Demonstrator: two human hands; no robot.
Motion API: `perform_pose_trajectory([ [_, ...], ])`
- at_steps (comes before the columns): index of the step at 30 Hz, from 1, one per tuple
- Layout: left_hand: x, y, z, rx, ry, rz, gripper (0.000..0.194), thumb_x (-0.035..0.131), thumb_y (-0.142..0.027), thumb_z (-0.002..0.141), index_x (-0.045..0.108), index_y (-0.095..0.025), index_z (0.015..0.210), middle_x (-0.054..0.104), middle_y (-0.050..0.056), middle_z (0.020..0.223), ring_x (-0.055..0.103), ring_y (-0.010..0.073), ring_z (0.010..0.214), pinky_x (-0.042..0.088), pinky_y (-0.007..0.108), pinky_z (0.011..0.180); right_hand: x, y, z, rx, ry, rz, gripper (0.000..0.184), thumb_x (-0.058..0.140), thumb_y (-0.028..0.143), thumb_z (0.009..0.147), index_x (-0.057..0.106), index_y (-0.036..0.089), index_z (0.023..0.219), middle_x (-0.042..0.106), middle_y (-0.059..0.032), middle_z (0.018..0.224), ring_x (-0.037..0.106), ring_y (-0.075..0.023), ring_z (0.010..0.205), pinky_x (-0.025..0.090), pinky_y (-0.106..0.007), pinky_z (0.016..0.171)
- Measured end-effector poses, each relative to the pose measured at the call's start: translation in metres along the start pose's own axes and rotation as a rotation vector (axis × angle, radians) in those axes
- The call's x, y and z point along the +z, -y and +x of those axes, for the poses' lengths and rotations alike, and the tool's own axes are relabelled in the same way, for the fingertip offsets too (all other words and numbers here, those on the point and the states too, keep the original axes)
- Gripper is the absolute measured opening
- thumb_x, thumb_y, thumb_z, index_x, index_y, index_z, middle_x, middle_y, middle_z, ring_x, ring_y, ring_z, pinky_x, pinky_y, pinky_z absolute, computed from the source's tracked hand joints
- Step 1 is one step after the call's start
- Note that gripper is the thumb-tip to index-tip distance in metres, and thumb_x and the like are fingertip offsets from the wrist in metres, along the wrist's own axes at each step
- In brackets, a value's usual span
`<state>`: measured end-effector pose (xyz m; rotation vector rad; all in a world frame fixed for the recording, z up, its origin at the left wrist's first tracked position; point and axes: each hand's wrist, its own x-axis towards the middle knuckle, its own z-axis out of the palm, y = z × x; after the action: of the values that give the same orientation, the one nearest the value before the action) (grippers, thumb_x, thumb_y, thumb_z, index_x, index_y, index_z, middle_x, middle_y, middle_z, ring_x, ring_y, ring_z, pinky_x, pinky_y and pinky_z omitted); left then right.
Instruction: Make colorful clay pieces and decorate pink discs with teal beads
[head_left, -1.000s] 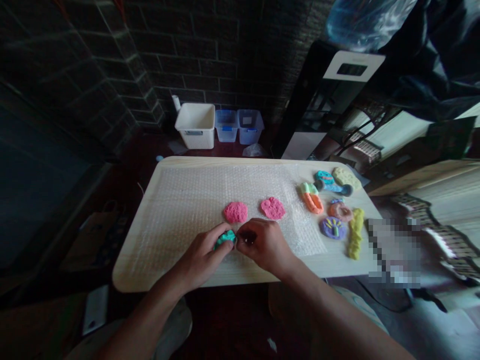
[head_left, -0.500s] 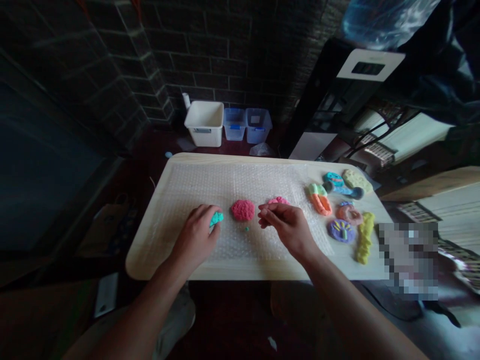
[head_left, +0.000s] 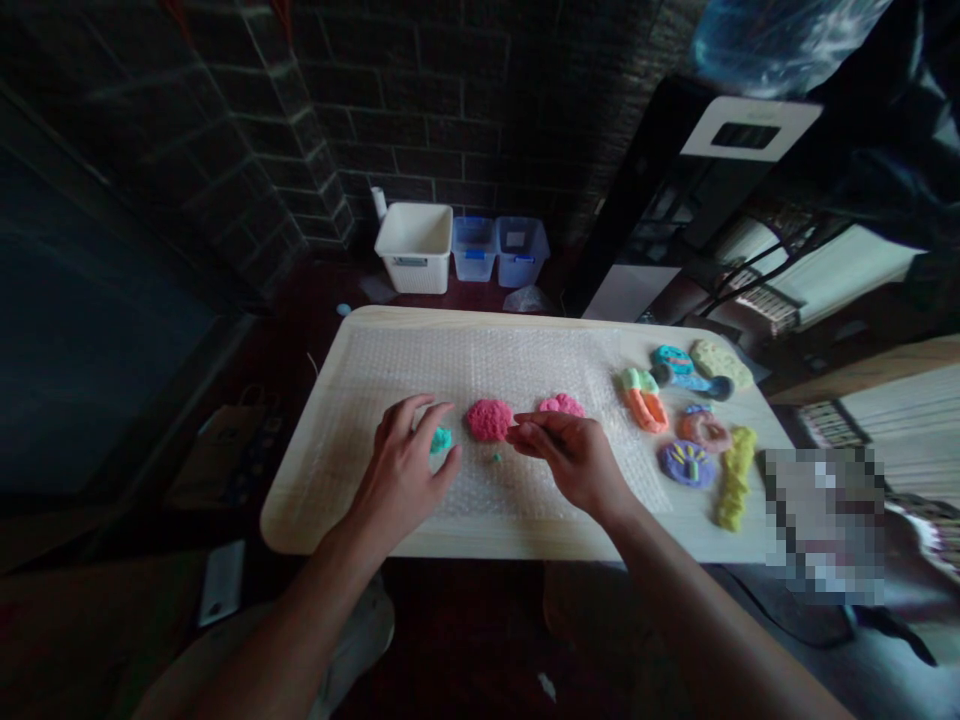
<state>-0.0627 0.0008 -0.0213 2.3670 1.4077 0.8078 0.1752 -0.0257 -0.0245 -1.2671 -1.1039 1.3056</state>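
Observation:
My left hand [head_left: 409,465] is open, fingers spread and curved above a lump of teal modelling clay [head_left: 441,439] on the bubble wrap. Pinched together, the fingers of my right hand [head_left: 562,450] are just right of a flattened pink clay piece [head_left: 490,420]; whatever they hold is too small to make out. A second pink clay piece [head_left: 562,404] lies behind that hand, partly hidden by it. Between my hands, a tiny teal clay bit [head_left: 496,457] rests on the bubble wrap [head_left: 405,370].
On the table's right side lie several clay shapes: an orange and green one [head_left: 645,402], a blue dumbbell-like one [head_left: 691,382], a purple disc [head_left: 688,463] and a yellow twisted strip [head_left: 736,478]. Beyond the table stand a white bin [head_left: 414,245], blue clear boxes [head_left: 521,252] and a water dispenser [head_left: 637,230].
My left hand has moved left from my right hand, set down the teal clay and opened. A tiny teal bit now shows on the wrap. The right hand stays pinched, shifting slightly left lately.

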Motion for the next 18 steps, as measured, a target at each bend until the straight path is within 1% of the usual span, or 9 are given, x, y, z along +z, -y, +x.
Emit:
perform_pose_trajectory([
  [3, -0.007, -0.017, -0.003, 0.033, -0.065, -0.086, 0.028, 0.058, -0.020, 0.096, 0.063, -0.019, 0.123, 0.064, 0.012, 0.119, 0.061, 0.0281, 0.116, 0.050, 0.044, 0.104, 0.001, 0.007, 0.001, 0.042, -0.007, -0.017, 0.038, 0.087, 0.051, 0.077, 0.080, 0.015, 0.085, 0.080, -0.0075, 0.077, 0.078, -0.0214, 0.072, 0.069, -0.039, 0.074],
  [5, -0.003, -0.025, -0.007, 0.073, 0.028, -0.131, 0.021, 0.054, -0.020, 0.099, 0.065, -0.021, 0.116, 0.068, 0.010, 0.108, 0.064, 0.0262, 0.106, 0.052, 0.041, 0.096, 0.001, 0.011, 0.001, 0.072, -0.043, -0.008, 0.036, 0.091, 0.048, 0.072, 0.077, 0.015, 0.073, 0.077, -0.0060, 0.066, 0.074, -0.0187, 0.058, 0.066, -0.034, 0.060],
  [7, 0.006, -0.030, -0.010, 0.081, 0.168, -0.152, 0.018, 0.051, -0.020, 0.101, 0.068, -0.021, 0.106, 0.070, 0.009, 0.103, 0.067, 0.0247, 0.099, 0.053, 0.039, 0.091, 0.001, 0.013, 0.002, 0.074, -0.089, 0.001, 0.034, 0.094, 0.045, 0.069, 0.076, 0.016, 0.068, 0.075, -0.0051, 0.062, 0.070, -0.0166, 0.051, 0.063, -0.031, 0.052],
  [8, 0.013, -0.032, -0.011, 0.070, 0.226, -0.154, 0.019, 0.050, -0.019, 0.101, 0.069, -0.021, 0.104, 0.070, 0.009, 0.103, 0.067, 0.0246, 0.098, 0.053, 0.039, 0.091, 0.000, 0.013, 0.003, 0.062, -0.106, 0.004, 0.032, 0.094, 0.044, 0.069, 0.078, 0.017, 0.070, 0.076, -0.0050, 0.063, 0.070, -0.0165, 0.053, 0.063, -0.031, 0.054],
  [10, 0.024, -0.033, -0.010, 0.025, 0.273, -0.164, 0.020, 0.051, -0.019, 0.102, 0.069, -0.020, 0.109, 0.070, 0.010, 0.108, 0.068, 0.0251, 0.102, 0.053, 0.039, 0.093, -0.001, 0.011, 0.005, 0.027, -0.120, 0.005, 0.029, 0.094, 0.043, 0.070, 0.082, 0.018, 0.078, 0.079, -0.0053, 0.071, 0.074, -0.0184, 0.063, 0.066, -0.035, 0.066],
  [12, 0.034, -0.032, -0.008, -0.015, 0.281, -0.167, 0.023, 0.053, -0.019, 0.101, 0.068, -0.020, 0.118, 0.069, 0.010, 0.113, 0.068, 0.0249, 0.105, 0.053, 0.038, 0.094, -0.002, 0.007, 0.007, 0.017, -0.101, 0.007, 0.031, 0.093, 0.044, 0.071, 0.085, 0.019, 0.088, 0.082, -0.0058, 0.081, 0.077, -0.0216, 0.077, 0.066, -0.041, 0.082],
  [14, 0.042, -0.030, -0.006, -0.035, 0.282, -0.166, 0.026, 0.055, -0.018, 0.100, 0.067, -0.022, 0.124, 0.069, 0.009, 0.115, 0.068, 0.0244, 0.105, 0.053, 0.037, 0.094, -0.002, 0.004, 0.009, 0.033, -0.070, 0.028, 0.037, 0.090, 0.046, 0.074, 0.084, 0.018, 0.097, 0.083, -0.0070, 0.088, 0.078, -0.0234, 0.085, 0.065, -0.046, 0.092],
  [16, 0.050, -0.027, -0.004, -0.047, 0.289, -0.187, 0.026, 0.057, -0.017, 0.099, 0.069, -0.022, 0.122, 0.068, 0.009, 0.114, 0.068, 0.0244, 0.105, 0.053, 0.036, 0.094, -0.001, 0.002, 0.010, 0.042, -0.040, 0.060, 0.042, 0.087, 0.050, 0.078, 0.082, 0.015, 0.101, 0.082, -0.0088, 0.091, 0.079, -0.0237, 0.086, 0.064, -0.047, 0.095],
  [18, 0.057, -0.026, -0.003, -0.085, 0.299, -0.278, 0.023, 0.058, -0.016, 0.098, 0.071, -0.022, 0.115, 0.068, 0.008, 0.111, 0.067, 0.0245, 0.106, 0.053, 0.035, 0.094, 0.001, 0.001, 0.010, 0.030, -0.019, 0.068, 0.044, 0.084, 0.054, 0.081, 0.079, 0.014, 0.098, 0.081, -0.0105, 0.091, 0.080, -0.0236, 0.084, 0.065, -0.046, 0.091],
])
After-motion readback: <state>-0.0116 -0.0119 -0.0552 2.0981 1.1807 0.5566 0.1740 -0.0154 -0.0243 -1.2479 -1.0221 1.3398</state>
